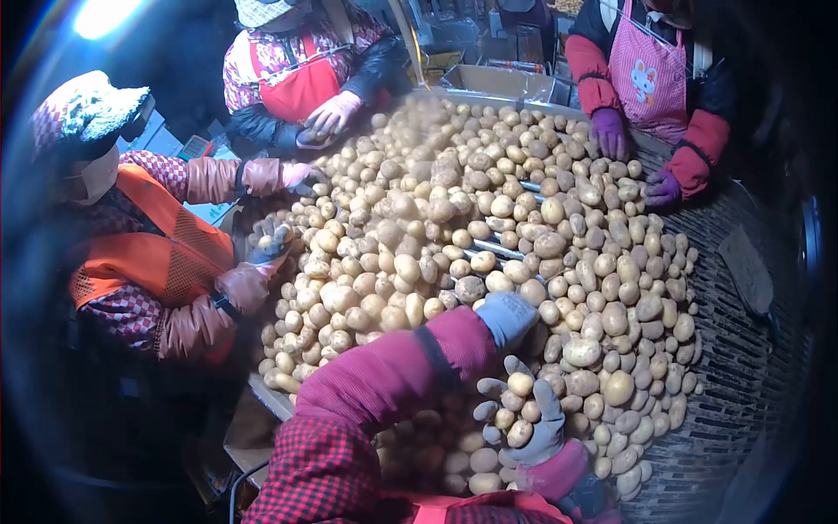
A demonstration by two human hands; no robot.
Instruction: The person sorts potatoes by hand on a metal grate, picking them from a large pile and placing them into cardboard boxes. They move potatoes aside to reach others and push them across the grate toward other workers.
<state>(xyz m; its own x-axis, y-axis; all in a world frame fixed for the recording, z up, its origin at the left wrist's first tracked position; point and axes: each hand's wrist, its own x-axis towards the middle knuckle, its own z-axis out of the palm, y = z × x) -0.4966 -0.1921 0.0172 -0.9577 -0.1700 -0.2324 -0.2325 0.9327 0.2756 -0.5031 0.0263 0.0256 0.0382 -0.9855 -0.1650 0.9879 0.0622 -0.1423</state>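
Observation:
Both of my hands wear grey gloves with pink-red sleeves. My left hand [508, 320] reaches over the heap of potatoes [375, 253] near its middle; its fingers are mostly hidden, so what they hold cannot be told. Palm up at the lower centre, my right hand [534, 419] cups several small potatoes [518, 409], its fingers curled up around them. More potatoes lie beneath and beside both hands. Metal rollers [496, 249] show through a gap in the heap, just beyond my left hand.
Co-workers stand at the left [175, 227], upper left [292, 87] and upper right [646, 79], their gloved hands at the heap's edge. A dark slatted conveyor [716, 419] runs along the right, with a flat scoop-like tool [746, 269]. A cardboard box [502, 83] sits behind.

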